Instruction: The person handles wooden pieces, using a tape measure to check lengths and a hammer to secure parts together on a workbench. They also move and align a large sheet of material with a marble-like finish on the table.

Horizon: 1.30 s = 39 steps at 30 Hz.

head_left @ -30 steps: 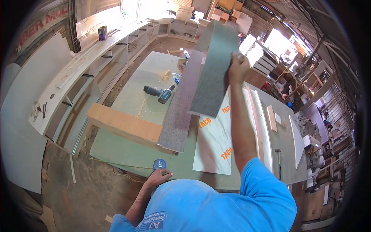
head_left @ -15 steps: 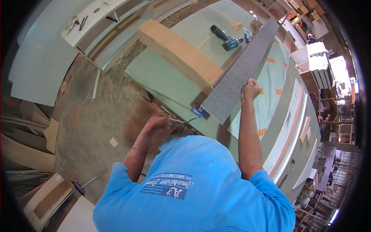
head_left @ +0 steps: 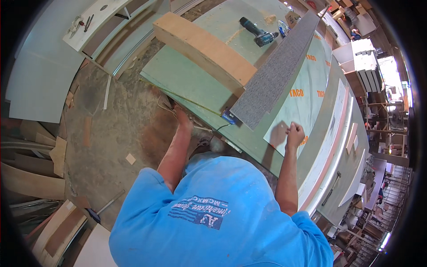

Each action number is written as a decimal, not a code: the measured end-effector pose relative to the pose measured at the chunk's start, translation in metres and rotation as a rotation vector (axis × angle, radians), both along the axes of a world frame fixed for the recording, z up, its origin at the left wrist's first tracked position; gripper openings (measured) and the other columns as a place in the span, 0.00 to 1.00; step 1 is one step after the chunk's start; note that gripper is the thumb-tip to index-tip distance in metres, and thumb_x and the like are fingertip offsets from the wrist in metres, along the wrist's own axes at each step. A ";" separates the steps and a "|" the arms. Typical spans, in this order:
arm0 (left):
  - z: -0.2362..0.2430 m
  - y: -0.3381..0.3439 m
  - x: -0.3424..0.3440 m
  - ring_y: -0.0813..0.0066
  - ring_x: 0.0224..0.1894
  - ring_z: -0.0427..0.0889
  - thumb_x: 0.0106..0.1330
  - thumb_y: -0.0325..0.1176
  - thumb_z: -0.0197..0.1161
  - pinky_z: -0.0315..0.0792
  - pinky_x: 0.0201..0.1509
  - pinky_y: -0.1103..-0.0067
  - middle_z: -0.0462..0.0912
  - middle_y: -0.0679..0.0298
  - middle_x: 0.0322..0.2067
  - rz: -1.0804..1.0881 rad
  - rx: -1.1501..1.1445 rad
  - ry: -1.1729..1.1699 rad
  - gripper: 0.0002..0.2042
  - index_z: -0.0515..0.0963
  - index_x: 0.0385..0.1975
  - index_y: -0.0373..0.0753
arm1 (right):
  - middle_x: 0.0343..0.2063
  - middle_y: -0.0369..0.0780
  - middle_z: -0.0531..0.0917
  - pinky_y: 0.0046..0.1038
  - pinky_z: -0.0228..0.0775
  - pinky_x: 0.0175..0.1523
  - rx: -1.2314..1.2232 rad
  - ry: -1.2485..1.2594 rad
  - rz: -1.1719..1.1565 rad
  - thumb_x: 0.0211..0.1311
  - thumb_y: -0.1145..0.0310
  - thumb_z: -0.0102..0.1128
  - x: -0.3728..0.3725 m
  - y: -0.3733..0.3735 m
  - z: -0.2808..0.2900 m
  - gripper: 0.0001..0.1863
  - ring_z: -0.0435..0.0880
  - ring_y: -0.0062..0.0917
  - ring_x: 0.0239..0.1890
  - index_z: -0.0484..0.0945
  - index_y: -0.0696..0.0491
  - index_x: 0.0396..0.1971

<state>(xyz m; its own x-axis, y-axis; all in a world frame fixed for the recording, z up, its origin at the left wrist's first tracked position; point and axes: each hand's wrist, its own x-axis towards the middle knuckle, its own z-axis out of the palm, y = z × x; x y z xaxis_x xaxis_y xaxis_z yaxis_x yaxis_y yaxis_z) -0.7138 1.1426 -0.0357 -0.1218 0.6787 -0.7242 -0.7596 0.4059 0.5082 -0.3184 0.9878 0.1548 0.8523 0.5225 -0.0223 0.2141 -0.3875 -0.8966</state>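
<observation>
My left hand [head_left: 179, 109] reaches below the near edge of the pale green worktop; its fingers are hidden in shadow. Over a glossy pale sheet with orange print [head_left: 307, 89], my right hand [head_left: 295, 135] hovers with curled fingers, and I cannot make out anything in them. Apart from that hand lies a long grey textured panel [head_left: 278, 71], its near end close to a blue tape measure [head_left: 228, 116]. The yellow blade runs out along the worktop's edge. A light wooden box-like beam [head_left: 204, 51] touches or nearly touches the panel's left side.
A cordless drill [head_left: 258, 32] lies on the far worktop near sawdust. White-edged strips [head_left: 329, 151] and a hammer-like tool [head_left: 332, 189] lie on the right. Cabinet carcasses [head_left: 120, 40] stand at far left. Curved boards [head_left: 33, 178] and wood scraps [head_left: 87, 131] are on the floor.
My right hand has let go of the grey panel and drawn back toward me. My left hand has moved forward under the worktop's edge. The panel looks nearly unmoved.
</observation>
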 end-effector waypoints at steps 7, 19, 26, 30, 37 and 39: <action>-0.036 0.001 0.006 0.60 0.63 0.67 0.70 0.61 0.37 0.62 0.65 0.64 0.65 0.60 0.65 -0.115 0.075 0.116 0.35 0.62 0.67 0.40 | 0.24 0.38 0.80 0.21 0.74 0.25 -0.130 0.039 0.016 0.63 0.72 0.58 -0.024 -0.114 -0.029 0.07 0.81 0.18 0.22 0.81 0.59 0.37; -0.023 -0.138 0.087 0.66 0.29 0.76 0.68 0.55 0.41 0.71 0.27 0.72 0.76 0.62 0.37 -0.291 -0.095 -0.133 0.22 0.74 0.44 0.47 | 0.20 0.36 0.80 0.23 0.71 0.27 -0.269 0.054 0.060 0.63 0.72 0.55 -0.071 -0.355 -0.080 0.06 0.80 0.18 0.21 0.80 0.57 0.31; 0.082 -0.186 0.159 0.57 0.66 0.63 0.67 0.62 0.37 0.63 0.63 0.50 0.64 0.57 0.65 -0.367 -0.150 -0.244 0.33 0.64 0.65 0.47 | 0.27 0.52 0.82 0.40 0.72 0.35 -0.592 0.136 0.033 0.57 0.61 0.58 -0.107 -0.499 -0.106 0.15 0.83 0.43 0.28 0.80 0.60 0.30; 0.089 -0.189 0.167 0.55 0.59 0.72 0.64 0.65 0.40 0.69 0.57 0.48 0.74 0.64 0.58 -0.394 0.078 -0.307 0.31 0.73 0.57 0.52 | 0.34 0.55 0.83 0.43 0.73 0.43 -0.816 0.235 -0.047 0.54 0.65 0.58 -0.130 -0.575 -0.138 0.14 0.84 0.48 0.40 0.82 0.60 0.34; 0.079 -0.190 0.157 0.57 0.56 0.75 0.59 0.67 0.44 0.71 0.54 0.49 0.77 0.65 0.54 -0.457 0.144 -0.338 0.31 0.76 0.53 0.53 | 0.39 0.56 0.83 0.41 0.74 0.49 -0.818 0.370 -0.118 0.52 0.66 0.59 -0.160 -0.660 -0.166 0.17 0.83 0.48 0.46 0.83 0.61 0.38; 0.073 -0.189 0.155 0.57 0.55 0.76 0.60 0.65 0.46 0.71 0.53 0.50 0.77 0.65 0.53 -0.455 0.297 -0.459 0.30 0.76 0.52 0.52 | 0.39 0.56 0.83 0.40 0.75 0.49 -0.833 0.336 -0.145 0.52 0.66 0.60 -0.164 -0.662 -0.155 0.17 0.83 0.49 0.46 0.82 0.61 0.38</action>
<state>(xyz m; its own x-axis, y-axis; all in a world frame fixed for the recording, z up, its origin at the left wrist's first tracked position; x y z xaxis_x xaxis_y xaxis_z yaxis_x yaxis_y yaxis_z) -0.5587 0.9538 0.0371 0.4937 0.7662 -0.4113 -0.7114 0.6279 0.3159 -0.4820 0.3259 -0.0004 0.7891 0.1145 -0.6035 -0.1090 -0.9408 -0.3210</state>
